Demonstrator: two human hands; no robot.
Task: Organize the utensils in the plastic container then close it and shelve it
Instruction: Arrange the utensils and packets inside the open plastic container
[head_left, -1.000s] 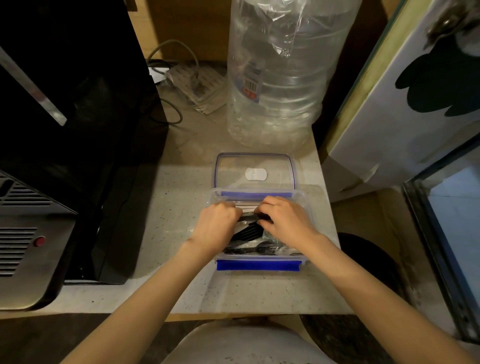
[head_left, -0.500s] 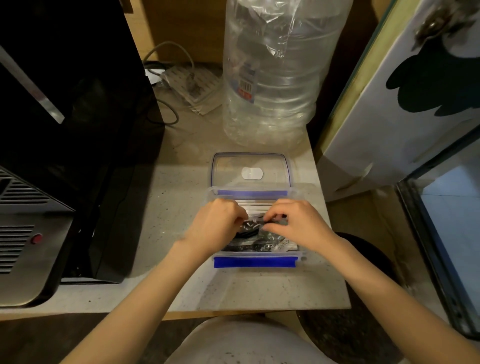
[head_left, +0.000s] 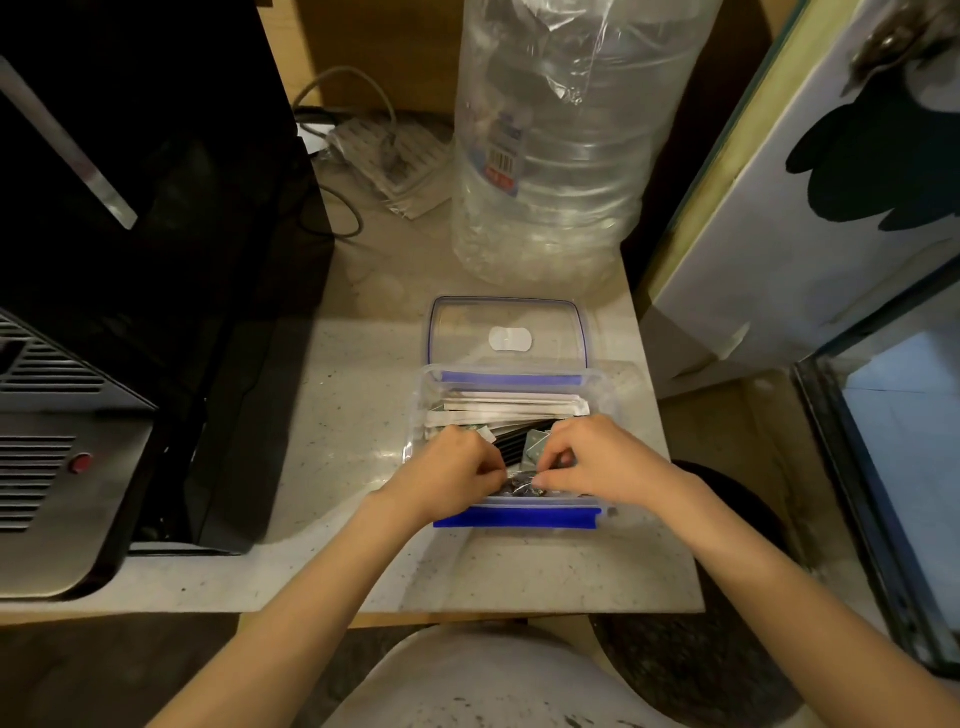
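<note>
A clear plastic container (head_left: 605, 395) with blue latch strips stands open on the counter. Its clear lid (head_left: 457, 327) lies flat just behind it. Inside, white paper-wrapped utensils (head_left: 509, 408) are stacked along the far side, and dark utensils in clear wrappers (head_left: 514, 449) lie nearer me. My left hand (head_left: 457, 475) and my right hand (head_left: 597, 460) are both inside the container's near half. Their fingers pinch the wrapped dark utensils between them. The contents under the hands are hidden.
A large clear water bottle (head_left: 561, 145) stands right behind the lid. A black appliance (head_left: 130, 270) fills the left of the pale counter (head_left: 343, 395). A power strip with cables (head_left: 384, 156) lies at the back. An open cabinet door (head_left: 810, 182) is on the right.
Both hands have slid from the container's middle toward its near edge, uncovering the white wrapped utensils at the far side. The container and lid have not moved.
</note>
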